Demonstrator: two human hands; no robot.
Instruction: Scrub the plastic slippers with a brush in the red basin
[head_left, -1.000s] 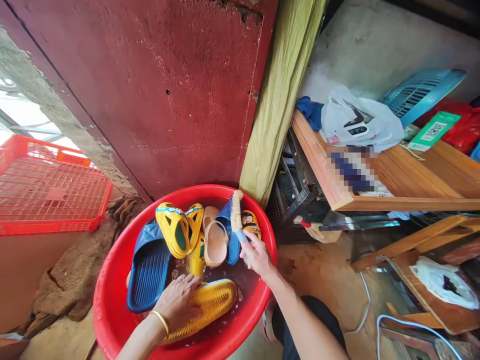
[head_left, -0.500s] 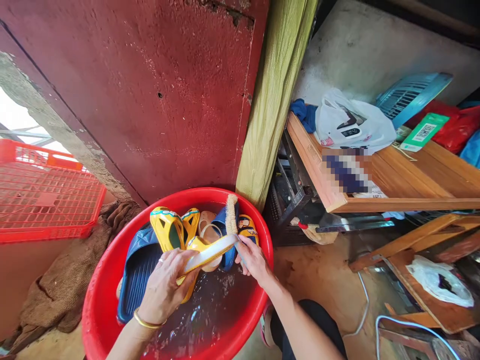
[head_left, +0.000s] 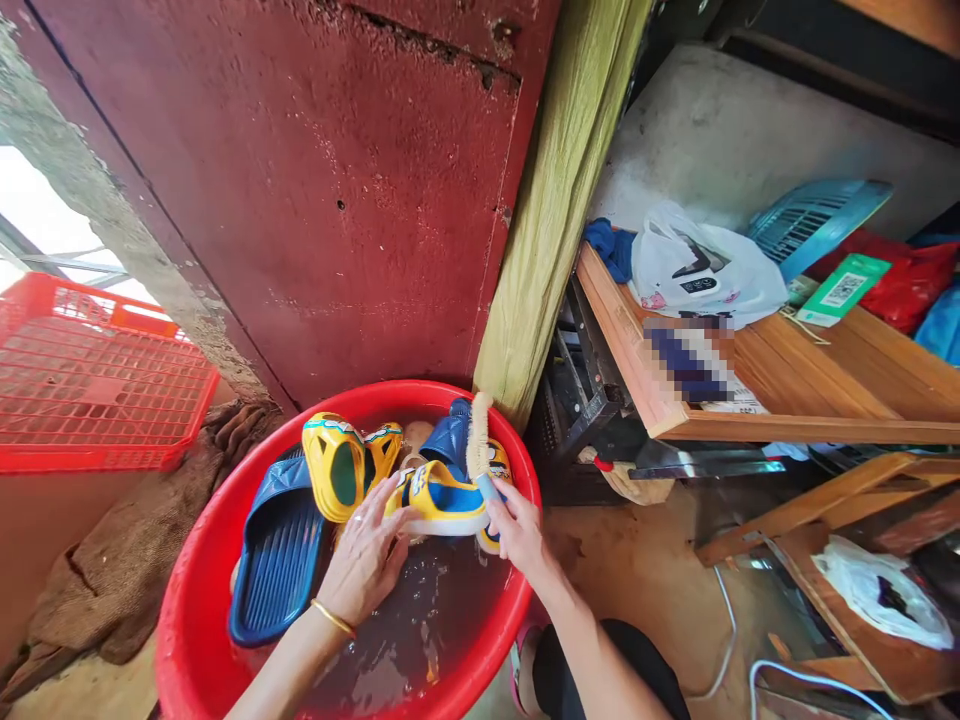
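Note:
My left hand [head_left: 371, 545] grips the near end of a yellow sandal [head_left: 441, 500] with a white sole edge and blue insole, held above dark water [head_left: 420, 620]. The fingers of my right hand [head_left: 517, 530] are closed round the handle of a scrub brush [head_left: 478, 440], whose pale bristles point upward beside the sandal's other end. Below is a red basin [head_left: 191, 590]. In it lie a navy slipper [head_left: 277, 560] at the left, a yellow clog [head_left: 330, 465] behind my left hand, and another blue slipper [head_left: 448, 440] at the back, partly hidden.
A red plastic crate [head_left: 105, 370] stands at the left, above brown sacking [head_left: 127, 540]. Behind the basin is a dark red door [head_left: 360, 230]. To the right, a wooden table [head_left: 817, 400] carries a white plastic bag [head_left: 705, 265] and a blue fan cover [head_left: 817, 225].
The sandal has turned from edge-on so that its strap and insole now show. The brush has moved slightly right and down with my right hand.

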